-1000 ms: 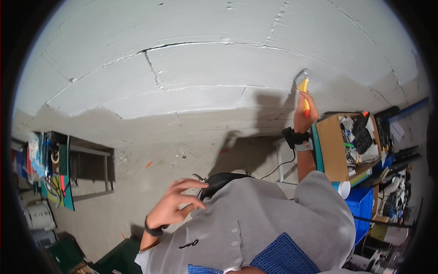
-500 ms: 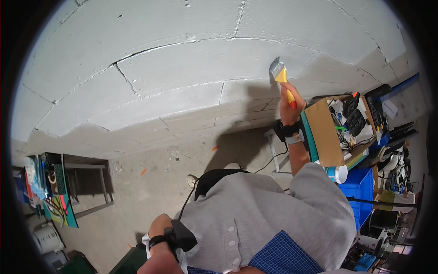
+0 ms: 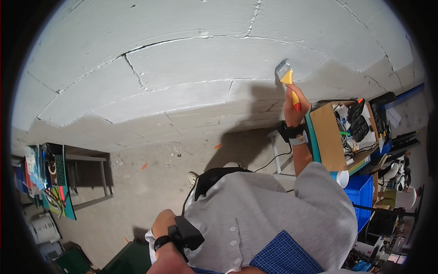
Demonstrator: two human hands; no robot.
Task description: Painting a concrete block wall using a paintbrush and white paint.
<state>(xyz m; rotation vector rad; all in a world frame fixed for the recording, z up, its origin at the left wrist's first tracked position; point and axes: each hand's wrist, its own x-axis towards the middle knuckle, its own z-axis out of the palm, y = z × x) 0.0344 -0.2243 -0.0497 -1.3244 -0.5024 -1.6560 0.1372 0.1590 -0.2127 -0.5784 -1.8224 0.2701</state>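
Note:
My right hand [image 3: 294, 108] is closed round the yellow, red-ended handle of a paintbrush [image 3: 286, 76]. The brush's grey, paint-coated bristles are against or very close to the pale block wall [image 3: 196, 59], just above a mortar line. Wet-looking white-grey paint covers the wall's upper part; lower down, its surface is duller and darker. My left hand [image 3: 163, 222] hangs low beside my grey shirt, away from the wall, and its fingers cannot be made out. Both wrists carry black strapped devices.
To the right, a cardboard box [image 3: 326, 138] of cables and tools stands on a green-topped table. Near it are a white tub [image 3: 342, 178] and a blue crate [image 3: 360, 196]. At left is a cluttered bench [image 3: 68, 192]. A cable [image 3: 273, 159] runs from my right wrist.
In the picture, my right hand and the brush have shifted slightly right, along with much of the wall as the view moved. The grip on the brush is unchanged.

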